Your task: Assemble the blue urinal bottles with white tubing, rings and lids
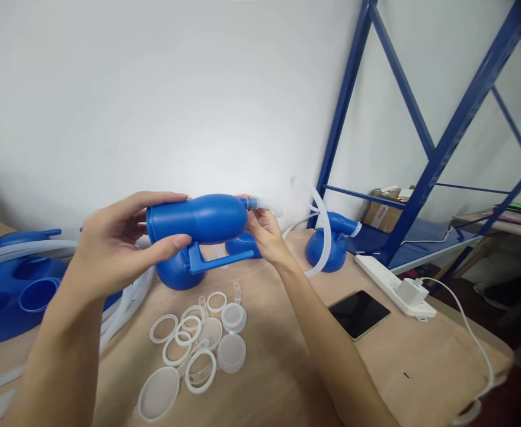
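My left hand (131, 237) is wrapped round the wide open-mouthed end of a blue plastic urinal bottle (213, 218), thumb below and fingers above. The bottle is held sideways above the table. At its narrow right end, my right hand (264, 231) pinches a clear plastic tube (267, 206) where it meets the bottle's nozzle. How far the tube sits on the nozzle is hard to make out. Below the bottle is a blue handle (224, 261). A rounded blue body (178, 276) shows underneath, partly hidden.
White rings (200, 370) and translucent caps (159, 392) lie on the brown-covered table (278, 367). More blue bottles (326, 252) with tubes stand at the right and left (15, 296). A tablet (359, 313), a power strip (391, 284) and a blue shelf frame (447, 130) are at right.
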Action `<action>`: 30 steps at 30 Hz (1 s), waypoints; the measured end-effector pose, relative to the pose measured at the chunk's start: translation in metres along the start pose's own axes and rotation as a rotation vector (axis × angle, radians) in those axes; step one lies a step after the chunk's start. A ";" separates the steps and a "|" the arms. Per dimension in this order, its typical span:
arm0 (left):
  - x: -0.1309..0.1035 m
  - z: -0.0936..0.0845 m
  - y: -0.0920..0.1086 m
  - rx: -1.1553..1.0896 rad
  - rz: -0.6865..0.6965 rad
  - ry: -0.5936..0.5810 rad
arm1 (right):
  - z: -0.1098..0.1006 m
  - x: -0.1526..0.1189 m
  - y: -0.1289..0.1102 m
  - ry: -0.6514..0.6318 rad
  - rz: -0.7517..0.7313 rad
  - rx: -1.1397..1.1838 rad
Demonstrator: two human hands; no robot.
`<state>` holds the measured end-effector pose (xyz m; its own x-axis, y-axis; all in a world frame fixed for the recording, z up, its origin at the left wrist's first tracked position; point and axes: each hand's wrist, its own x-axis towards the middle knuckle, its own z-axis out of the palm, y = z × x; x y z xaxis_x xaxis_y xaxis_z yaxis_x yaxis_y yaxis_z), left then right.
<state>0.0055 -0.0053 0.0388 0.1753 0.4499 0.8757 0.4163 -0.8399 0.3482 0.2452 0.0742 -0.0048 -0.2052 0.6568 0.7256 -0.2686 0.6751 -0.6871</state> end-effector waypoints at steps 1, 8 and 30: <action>0.001 -0.002 -0.001 -0.027 -0.016 0.015 | 0.002 0.001 0.003 0.019 -0.030 -0.013; 0.006 -0.009 -0.010 -0.133 -0.063 0.003 | 0.008 -0.003 0.002 0.100 -0.042 -0.057; 0.005 -0.019 -0.023 -0.124 -0.173 0.035 | 0.005 0.002 -0.013 0.210 0.071 0.356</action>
<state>-0.0205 0.0108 0.0414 0.0787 0.5815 0.8097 0.3245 -0.7830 0.5308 0.2435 0.0650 0.0058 -0.0487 0.7765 0.6283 -0.5766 0.4918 -0.6524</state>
